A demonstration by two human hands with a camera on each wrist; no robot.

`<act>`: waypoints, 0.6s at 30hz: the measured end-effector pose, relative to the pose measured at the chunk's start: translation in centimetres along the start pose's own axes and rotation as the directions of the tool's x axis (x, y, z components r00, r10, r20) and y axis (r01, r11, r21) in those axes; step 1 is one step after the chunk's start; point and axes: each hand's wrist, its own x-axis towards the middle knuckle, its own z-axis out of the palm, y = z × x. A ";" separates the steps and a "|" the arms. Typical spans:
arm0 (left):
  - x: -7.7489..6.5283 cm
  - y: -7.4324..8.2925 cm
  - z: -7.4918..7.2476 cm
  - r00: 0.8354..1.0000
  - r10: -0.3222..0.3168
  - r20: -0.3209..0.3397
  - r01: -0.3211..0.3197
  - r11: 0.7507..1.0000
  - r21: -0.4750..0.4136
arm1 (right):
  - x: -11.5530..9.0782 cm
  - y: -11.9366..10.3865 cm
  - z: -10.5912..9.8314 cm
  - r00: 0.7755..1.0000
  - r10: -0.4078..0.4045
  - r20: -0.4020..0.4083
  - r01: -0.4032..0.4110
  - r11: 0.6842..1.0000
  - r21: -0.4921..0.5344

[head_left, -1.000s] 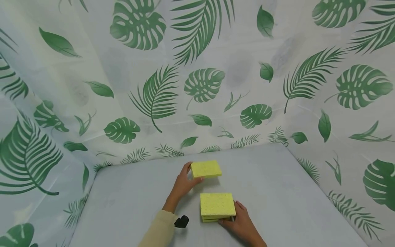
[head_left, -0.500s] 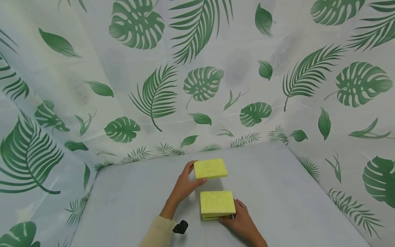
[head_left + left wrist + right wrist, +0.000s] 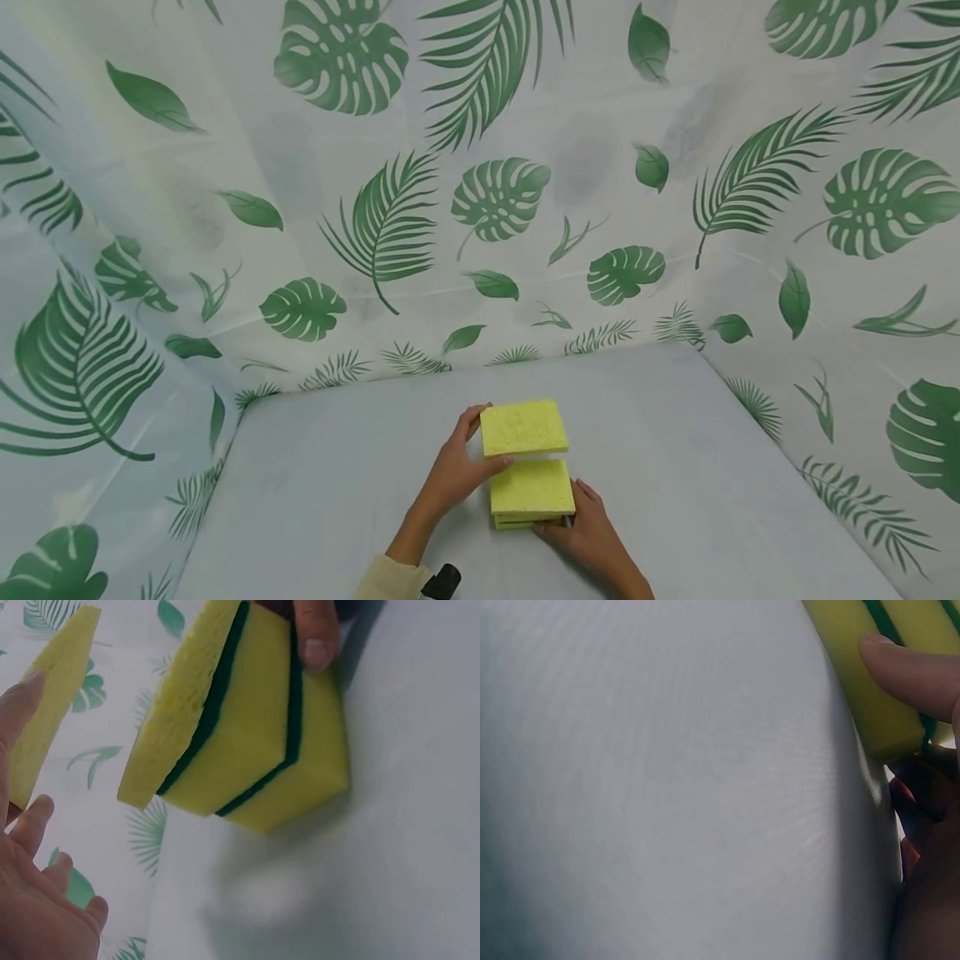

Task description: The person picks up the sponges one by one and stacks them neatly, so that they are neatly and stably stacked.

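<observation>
My left hand (image 3: 453, 475) pinches a yellow sponge (image 3: 525, 427) by its left end, thumb on the near side. That sponge hangs in the air just above and behind a stack of sponges (image 3: 534, 490), apart from it in the left wrist view. Yellow foam and dark green scrubbing layers alternate in the stack (image 3: 247, 712); its top piece is porous and sits slightly askew. At the stack's right side my right hand (image 3: 592, 533) grips the lower sponges, its thumb (image 3: 915, 675) pressed on the near side. Its other fingers are partly hidden behind the stack.
The stack stands on a pale grey table (image 3: 337, 483). White sheeting (image 3: 420, 275) printed with green leaves rises along the table's back and both sides. A black device (image 3: 442, 581) is strapped at the left wrist, by a cream sleeve (image 3: 390, 579).
My left hand has brought its sponge to the right and, lately, nearer to the stack. My right hand keeps its grip on the stack in the same place.
</observation>
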 end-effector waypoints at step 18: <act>-3.2 -1.8 1.9 0.998 0.027 0.060 -0.023 0.998 -0.053 | -0.2 0.3 0.2 0.993 -0.108 -0.048 0.107 0.994 -0.026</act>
